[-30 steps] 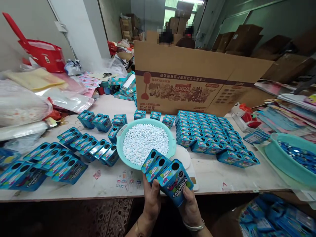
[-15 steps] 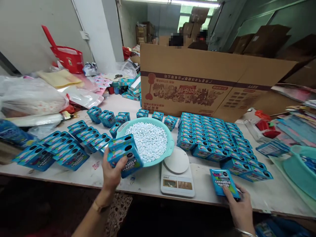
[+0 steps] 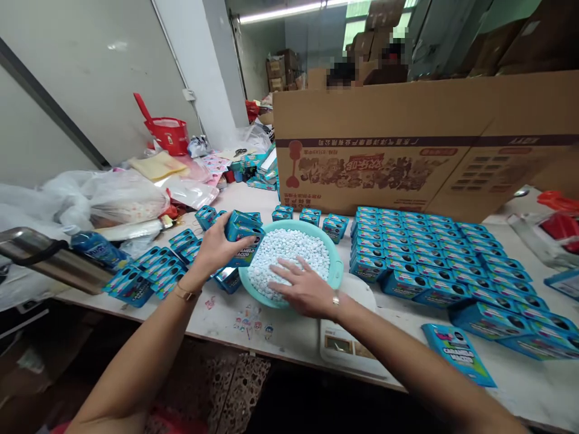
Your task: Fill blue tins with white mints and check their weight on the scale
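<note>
My left hand is wrapped round a pair of blue candy boxes, tilted at the left rim of a turquoise bowl. Small white and pale-blue candies fill this bowl. On top of them rests my right hand, its fingers spread and nothing seen in its grasp. Just right of the bowl stands a white kitchen scale, partly covered by my right forearm. A blue flat box or packet lies on the table near the front edge.
Rows of blue boxes stand on the right, with more at the left. A large brown carton forms a wall behind. Plastic bags, a steel flask and a red basket are at the left.
My right hand has let go of the flat blue box or packet and moved left onto the candies. My left hand holds its boxes farther back, at the bowl's rim. The view has shifted left.
</note>
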The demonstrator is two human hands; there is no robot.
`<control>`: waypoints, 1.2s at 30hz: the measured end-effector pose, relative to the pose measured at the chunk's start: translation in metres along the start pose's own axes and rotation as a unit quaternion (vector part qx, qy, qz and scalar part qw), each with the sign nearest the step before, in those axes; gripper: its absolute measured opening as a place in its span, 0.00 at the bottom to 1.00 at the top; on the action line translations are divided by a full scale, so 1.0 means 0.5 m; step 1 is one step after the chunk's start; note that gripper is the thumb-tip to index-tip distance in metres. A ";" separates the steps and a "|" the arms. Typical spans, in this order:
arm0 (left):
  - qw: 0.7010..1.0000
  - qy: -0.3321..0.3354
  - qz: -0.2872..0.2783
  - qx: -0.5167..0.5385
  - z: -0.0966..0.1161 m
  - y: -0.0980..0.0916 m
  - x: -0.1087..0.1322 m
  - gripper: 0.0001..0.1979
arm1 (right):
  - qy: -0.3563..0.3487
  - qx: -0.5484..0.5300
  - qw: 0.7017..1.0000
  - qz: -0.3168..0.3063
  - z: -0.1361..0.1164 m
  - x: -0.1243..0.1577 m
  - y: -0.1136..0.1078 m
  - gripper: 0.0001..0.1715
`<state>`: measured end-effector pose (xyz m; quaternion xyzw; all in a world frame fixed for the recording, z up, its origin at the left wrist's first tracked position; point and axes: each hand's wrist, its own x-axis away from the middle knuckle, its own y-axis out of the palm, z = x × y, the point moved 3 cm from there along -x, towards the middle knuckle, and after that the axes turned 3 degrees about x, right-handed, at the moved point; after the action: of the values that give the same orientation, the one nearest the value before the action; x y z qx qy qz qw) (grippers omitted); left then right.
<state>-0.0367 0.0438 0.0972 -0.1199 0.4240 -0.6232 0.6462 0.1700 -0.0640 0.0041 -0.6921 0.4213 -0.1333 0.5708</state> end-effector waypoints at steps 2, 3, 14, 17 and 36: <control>1.000 -0.020 0.014 0.015 -0.019 -0.011 0.008 0.41 | -0.096 0.024 0.988 -0.121 0.007 -0.079 0.035 0.25; 0.999 -0.027 0.016 0.020 -0.029 -0.017 0.012 0.41 | -0.120 0.033 0.980 -0.153 0.015 -0.103 0.051 0.26; 0.993 0.007 -0.106 -0.049 -0.021 0.020 0.014 0.40 | 0.016 0.122 0.984 -0.132 0.138 -0.146 0.079 0.17; 0.976 0.054 -0.183 -0.105 0.010 0.069 0.013 0.35 | 0.088 0.037 0.994 -0.045 0.193 -0.130 0.059 0.14; 0.970 -0.001 -0.215 -0.116 0.004 0.239 0.039 0.36 | 0.457 -0.438 0.683 0.364 0.301 -0.135 0.117 0.19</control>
<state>0.0464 0.0485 0.0090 -0.2834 0.4567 -0.6940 0.4790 0.2036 0.0880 -0.0754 -0.5083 0.8591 -0.0146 -0.0577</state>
